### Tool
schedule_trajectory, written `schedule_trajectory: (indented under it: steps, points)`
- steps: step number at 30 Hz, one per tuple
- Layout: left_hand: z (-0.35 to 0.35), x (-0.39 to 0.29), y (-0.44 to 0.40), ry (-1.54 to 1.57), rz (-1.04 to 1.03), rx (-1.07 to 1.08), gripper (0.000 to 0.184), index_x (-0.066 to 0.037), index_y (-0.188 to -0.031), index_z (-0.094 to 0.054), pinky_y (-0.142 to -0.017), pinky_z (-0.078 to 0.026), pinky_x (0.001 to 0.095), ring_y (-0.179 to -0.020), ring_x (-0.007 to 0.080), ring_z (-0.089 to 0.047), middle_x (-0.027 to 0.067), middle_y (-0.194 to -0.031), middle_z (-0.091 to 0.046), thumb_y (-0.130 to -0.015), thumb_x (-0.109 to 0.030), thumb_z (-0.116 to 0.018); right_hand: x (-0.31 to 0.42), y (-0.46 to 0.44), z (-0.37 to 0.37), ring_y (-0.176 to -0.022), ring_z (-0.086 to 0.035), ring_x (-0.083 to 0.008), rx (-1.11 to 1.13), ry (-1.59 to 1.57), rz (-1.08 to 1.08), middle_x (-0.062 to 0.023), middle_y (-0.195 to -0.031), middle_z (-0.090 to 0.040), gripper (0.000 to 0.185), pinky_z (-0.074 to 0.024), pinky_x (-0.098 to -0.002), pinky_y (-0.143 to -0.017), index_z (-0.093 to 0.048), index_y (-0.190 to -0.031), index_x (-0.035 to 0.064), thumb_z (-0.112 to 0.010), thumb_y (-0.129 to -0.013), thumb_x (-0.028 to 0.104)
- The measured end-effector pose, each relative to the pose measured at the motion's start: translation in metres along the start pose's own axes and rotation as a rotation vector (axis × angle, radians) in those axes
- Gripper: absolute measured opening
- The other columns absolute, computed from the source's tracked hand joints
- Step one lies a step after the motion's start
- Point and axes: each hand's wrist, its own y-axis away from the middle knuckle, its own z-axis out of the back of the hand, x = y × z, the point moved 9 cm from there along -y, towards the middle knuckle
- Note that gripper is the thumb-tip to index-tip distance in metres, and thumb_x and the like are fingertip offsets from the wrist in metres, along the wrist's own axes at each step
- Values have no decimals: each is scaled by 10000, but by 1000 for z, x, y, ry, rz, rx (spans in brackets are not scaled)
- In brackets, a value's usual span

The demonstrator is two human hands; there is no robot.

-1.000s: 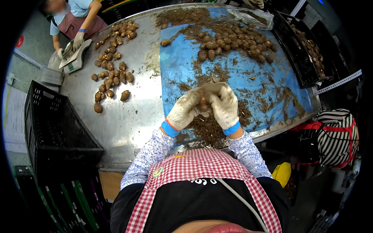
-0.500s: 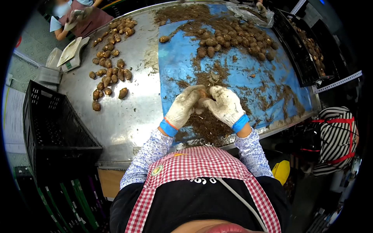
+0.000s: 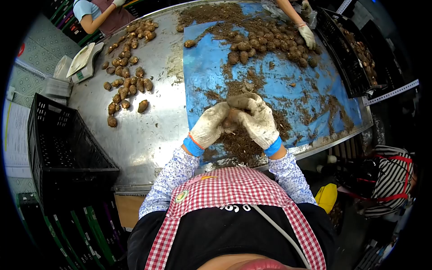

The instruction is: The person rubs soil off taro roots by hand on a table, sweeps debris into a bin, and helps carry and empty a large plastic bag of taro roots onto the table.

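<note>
Both my hands wear dirty white gloves and meet over the blue sheet [image 3: 202, 85]. My left hand [image 3: 210, 126] is closed around one side of a brown taro-like root [image 3: 232, 118]. Fingers of my right hand [image 3: 256, 119] press on the root's other side and partly cover it. Loose brown fibres and soil [image 3: 243, 146] lie beneath my hands. Beyond them a heap of brown roots [image 3: 270, 42] rests on the sheet. Trimmed roots [image 3: 126, 85] are scattered over the metal table [image 3: 157, 130] to the left.
An empty black crate [image 3: 67, 139] stands at the left, near a scale [image 3: 83, 63]. At the right is a black crate [image 3: 346, 67] holding roots. One person [image 3: 99, 15] is at the far left; another person's gloved hand [image 3: 307, 36] touches the heap.
The co-worker's gloved hand has reached in over the root heap. At the far left, the other person has moved away from the scale. My fingers have shifted around the root.
</note>
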Motion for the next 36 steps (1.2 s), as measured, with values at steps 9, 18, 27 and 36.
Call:
schedule_trajectory:
  steps: [9,18,27,36]
  points:
    - [-7,-22,6,-32,-178,-24,594,61,-1338,-381,-725,-543,327,-883,210,-593,150,-1104,-564,-954,-354,-562,-73,11,23,-799,-639,-334,-142,537,-278,-176,-838,-662,265,-528,-389,-724,-624,-966,0,-560,-911,252]
    - [-13,-21,10,-576,-89,-145,478,11,-1350,-424,-799,-559,287,-959,193,-624,138,-1170,-586,-977,-266,-538,-12,27,-9,-869,-642,-223,273,355,-335,-122,-880,-655,268,-520,-331,-734,-595,-891,12,-601,-905,279]
    - [2,-4,18,211,-67,116,458,55,-1376,-349,-707,-582,314,-843,207,-640,280,-1208,-526,-1023,-234,-386,-35,54,24,-813,-667,-282,-119,374,-422,-133,-955,-692,160,-527,-388,-700,-616,-971,9,-536,-907,131]
    - [-31,2,25,-125,45,207,514,41,-1404,-329,-972,-476,320,-1112,230,-575,199,-1353,-477,-983,-211,-480,13,71,-9,-859,-603,-139,18,-211,-522,-90,-915,-644,320,-493,-297,-747,-608,-1079,-9,-628,-897,253]
